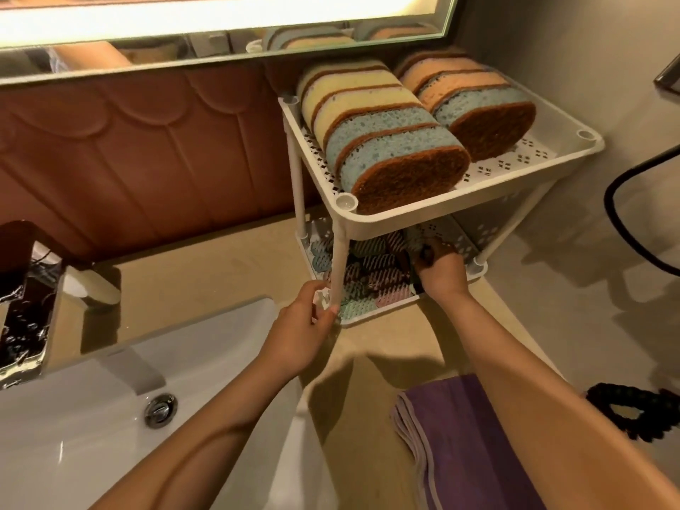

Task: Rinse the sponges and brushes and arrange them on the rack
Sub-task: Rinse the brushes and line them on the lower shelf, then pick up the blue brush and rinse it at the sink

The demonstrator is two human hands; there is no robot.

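Two rows of sponges [386, 141] stand on edge on the upper tier of a white two-tier rack [441, 209], yellow and orange ones towards the wall, blue ones nearer the front, each with a brown scouring face. The rack stands on a beige counter [220, 259] just to the right of a white sink [110, 417]. On the lower tier lies a huddle of pastel brushes [368, 277], pink, green and striped. The person's left hand [301, 325] curls its fingers and thumb round the rack's front post, low down at the corner of the bottom tier. The right hand [439, 268] reaches into the lower tier among the brushes; its fingers are hidden under the upper shelf, so I cannot tell whether they are holding anything. A folded purple towel [460, 443] lies on the counter under the right forearm.
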